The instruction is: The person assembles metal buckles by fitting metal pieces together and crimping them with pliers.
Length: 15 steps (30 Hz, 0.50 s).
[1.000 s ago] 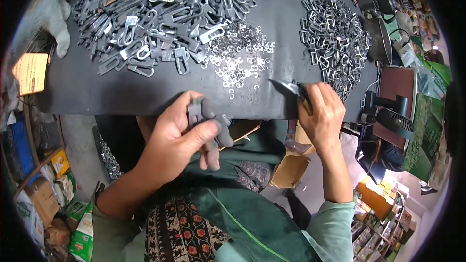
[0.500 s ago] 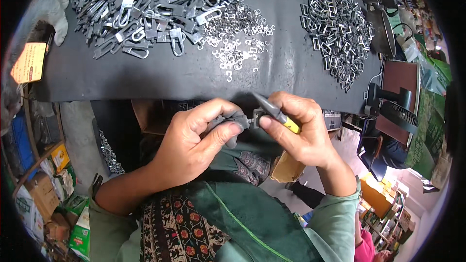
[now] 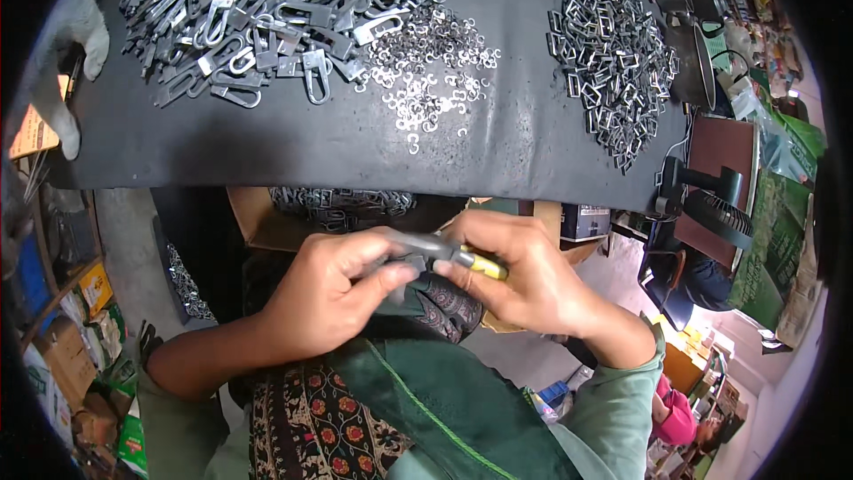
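Note:
In front of my waist, my left hand (image 3: 329,289) pinches a dark grey piece (image 3: 407,268) between thumb and fingers. My right hand (image 3: 524,271) is closed on a tapered dark tool with a yellow section (image 3: 484,266). The tool's dark end lies across the grey piece, and my two hands almost touch. Motion blur and my fingers hide the tool's jaws or tip. Past the table's near edge lie small C-shaped metal rings (image 3: 418,107), with a heap of dark looped metal fittings (image 3: 267,27) behind them to the left.
At the right of the black table (image 3: 293,156) lies a pile of rectangular metal rings (image 3: 613,62). A small black fan (image 3: 715,204) stands beyond its right edge. Furry animal legs (image 3: 67,116) rest at the left edge. Below is an open cardboard box (image 3: 253,213) holding metal parts.
Both hands have moved down toward my body and closer together. The tool has swung from pointing up and left to lying nearly level across the grey piece. The animal's leg has moved downward.

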{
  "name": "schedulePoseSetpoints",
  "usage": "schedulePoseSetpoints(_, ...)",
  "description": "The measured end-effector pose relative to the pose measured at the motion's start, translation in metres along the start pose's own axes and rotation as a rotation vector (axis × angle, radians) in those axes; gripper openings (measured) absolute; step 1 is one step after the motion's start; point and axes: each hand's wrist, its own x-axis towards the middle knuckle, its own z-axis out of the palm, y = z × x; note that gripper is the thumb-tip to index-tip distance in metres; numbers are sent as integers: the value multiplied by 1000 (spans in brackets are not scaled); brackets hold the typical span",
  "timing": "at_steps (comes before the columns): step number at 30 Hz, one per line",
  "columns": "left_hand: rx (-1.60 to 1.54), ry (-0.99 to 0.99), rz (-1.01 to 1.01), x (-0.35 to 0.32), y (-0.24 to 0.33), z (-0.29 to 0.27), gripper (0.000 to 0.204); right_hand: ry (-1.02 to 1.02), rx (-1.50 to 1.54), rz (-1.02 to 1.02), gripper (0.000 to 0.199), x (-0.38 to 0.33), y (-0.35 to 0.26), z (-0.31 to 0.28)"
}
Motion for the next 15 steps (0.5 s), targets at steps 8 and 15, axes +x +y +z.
schedulePoseSetpoints(8, -304, -38, -218, -13, 3, -19, 21, 324, -1102, -110, 33, 12, -8, -16)
schedulePoseSetpoints(15, -113, 78, -9, -10, -2, -20, 17, 309, -1157, -119, 33, 20, -16, -10)
